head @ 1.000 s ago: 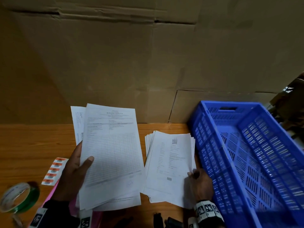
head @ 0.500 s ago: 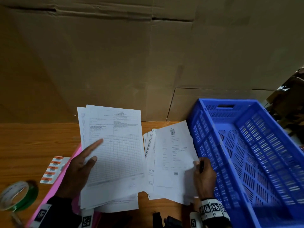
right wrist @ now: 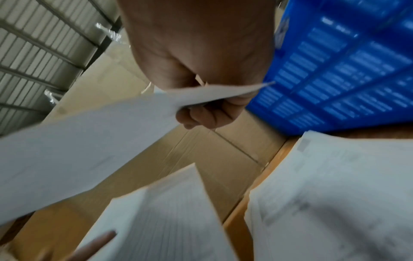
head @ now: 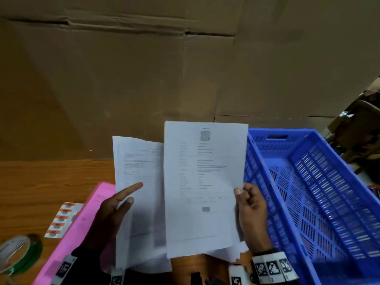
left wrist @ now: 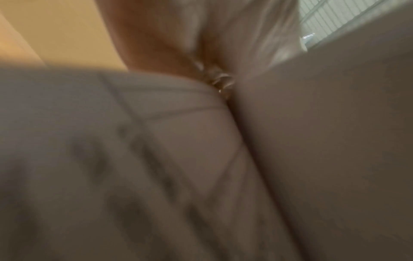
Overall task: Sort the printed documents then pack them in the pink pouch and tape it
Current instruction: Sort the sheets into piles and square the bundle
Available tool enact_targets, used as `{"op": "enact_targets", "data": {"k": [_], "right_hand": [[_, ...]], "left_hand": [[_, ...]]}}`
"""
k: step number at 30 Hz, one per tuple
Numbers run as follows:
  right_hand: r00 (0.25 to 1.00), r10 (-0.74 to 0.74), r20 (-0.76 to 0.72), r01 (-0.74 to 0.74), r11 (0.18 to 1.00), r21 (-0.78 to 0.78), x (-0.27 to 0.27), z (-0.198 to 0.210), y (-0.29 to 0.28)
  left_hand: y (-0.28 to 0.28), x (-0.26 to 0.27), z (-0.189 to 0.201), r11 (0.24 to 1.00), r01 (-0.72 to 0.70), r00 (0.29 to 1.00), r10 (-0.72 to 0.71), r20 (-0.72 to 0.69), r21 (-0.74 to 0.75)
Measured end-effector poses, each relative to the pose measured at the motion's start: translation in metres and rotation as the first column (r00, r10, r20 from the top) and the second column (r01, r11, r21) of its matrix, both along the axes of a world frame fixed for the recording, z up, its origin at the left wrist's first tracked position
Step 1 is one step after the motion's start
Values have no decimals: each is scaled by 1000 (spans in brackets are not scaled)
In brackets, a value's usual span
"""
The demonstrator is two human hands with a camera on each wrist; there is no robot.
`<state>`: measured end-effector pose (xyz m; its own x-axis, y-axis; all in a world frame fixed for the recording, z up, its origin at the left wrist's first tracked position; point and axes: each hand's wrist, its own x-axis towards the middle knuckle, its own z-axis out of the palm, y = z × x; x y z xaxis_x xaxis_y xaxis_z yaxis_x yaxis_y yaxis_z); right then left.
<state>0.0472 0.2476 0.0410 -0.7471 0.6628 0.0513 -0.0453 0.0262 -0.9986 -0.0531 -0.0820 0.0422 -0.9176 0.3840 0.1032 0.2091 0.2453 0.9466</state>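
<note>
**Sheet lifted beside the held stack**

A tape roll and label strip lie on the bench. The pouch lies under the left hand, whose thumb and fingers clasp a stack. The right hand pinches 1 raised sheet over the loose pile, beside the crate.

The person is wearing a dark sleeve on the left arm. White bands with black square markers are sitting around both wrists, above the bare hands.
</note>
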Motion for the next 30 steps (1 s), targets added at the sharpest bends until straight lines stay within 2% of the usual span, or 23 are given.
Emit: {"op": "enact_targets", "data": {"k": [4,7,12,15,16,18,20,21,26,30], "right_hand": [[992,113,63,-116,992,45,-5,-5,-40],[985,133,109,-137,990,32,-10,-18,-56],[977,151,151,-155,988,16,-8,-26,-50],[953,72,294,-120,982,149,-5,-38,-30],[929,-10,370,-69,977,201,-3,-49,-19],[805,-156,572,-18,958,286,3,-70,3],[671,-179,720,-78,948,308,11,-87,18],[659,-168,733,-93,949,302,15,-90,21],[712,-206,672,-86,923,374,19,-94,24],[744,-252,619,-43,906,420,21,-101,32]], "left_hand": [[19,6,4,993,16,996,-26,85,114],[24,8,8,998,-32,995,25,100,63],[22,11,6,997,-61,994,57,95,41],[16,7,0,993,-120,991,119,60,15],[14,6,-2,992,-127,990,125,59,21],[12,4,-5,991,-118,991,112,77,69],[12,4,-5,987,-134,987,125,99,93],[12,4,-5,984,-145,985,135,104,99],[15,2,-6,976,-170,983,159,89,135],[13,0,-4,983,-109,994,111,-3,147]]}}
